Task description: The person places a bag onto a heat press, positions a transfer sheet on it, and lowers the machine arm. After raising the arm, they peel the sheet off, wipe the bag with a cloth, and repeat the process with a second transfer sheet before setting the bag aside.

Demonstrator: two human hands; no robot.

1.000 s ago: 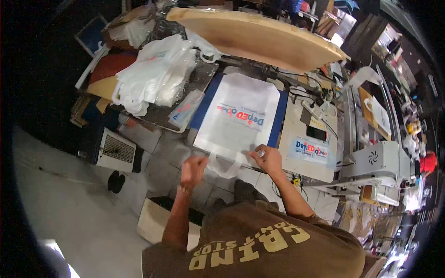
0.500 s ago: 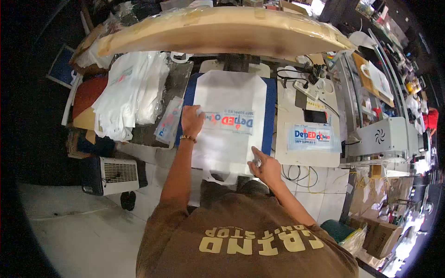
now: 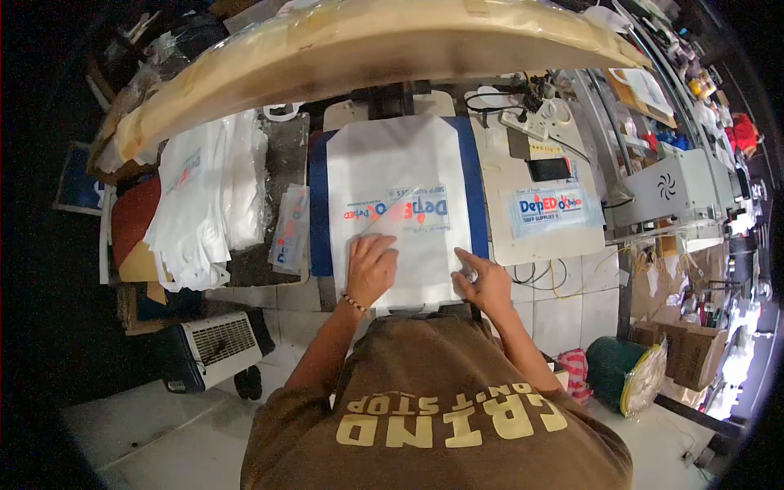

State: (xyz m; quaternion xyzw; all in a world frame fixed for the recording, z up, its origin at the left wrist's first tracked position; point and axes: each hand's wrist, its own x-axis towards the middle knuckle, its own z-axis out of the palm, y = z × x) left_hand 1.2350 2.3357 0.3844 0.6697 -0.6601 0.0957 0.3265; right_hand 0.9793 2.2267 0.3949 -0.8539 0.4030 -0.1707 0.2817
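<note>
Left hand [image 3: 371, 265] lies flat, grip open, pressing the bag [image 3: 400, 155] just below the print [image 3: 425, 209]. Half a second ago it sat at the print's left end. Right hand [image 3: 488, 283] stays at the bag's lower right edge, and I cannot tell its grip. The bag lies smooth on the blue pad [image 3: 318, 204].

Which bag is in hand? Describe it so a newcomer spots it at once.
Below the big tan slab sits a blue pad; the white bag lies flat on it, under the left hand and right hand. Unlike the heaped bags to its left, it lies alone, with a red-and-blue logo across its middle.
</note>
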